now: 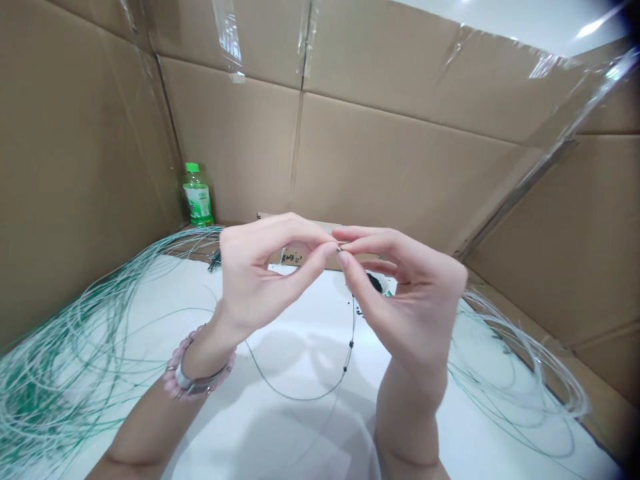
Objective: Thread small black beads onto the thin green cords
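My left hand [270,267] pinches thumb and forefinger together at the middle of the view, apparently on the end of a thin cord. Directly opposite, my right hand [407,287] has its thumb and fingertips closed on a tiny black bead [340,249]. The fingertips of both hands nearly touch. Below them hangs a thin dark cord [300,399], curving in a loop toward my left wrist. Small black beads [351,345] sit on its right side. Partly behind my right hand is a white dish of black beads [375,283], with several loose ones beside it.
Green and white cords [65,360] lie heaped at the left, with more cords [530,373] at the right. A green-capped bottle [198,197] stands in the back left corner. Cardboard walls [380,160] enclose the white work surface [280,440].
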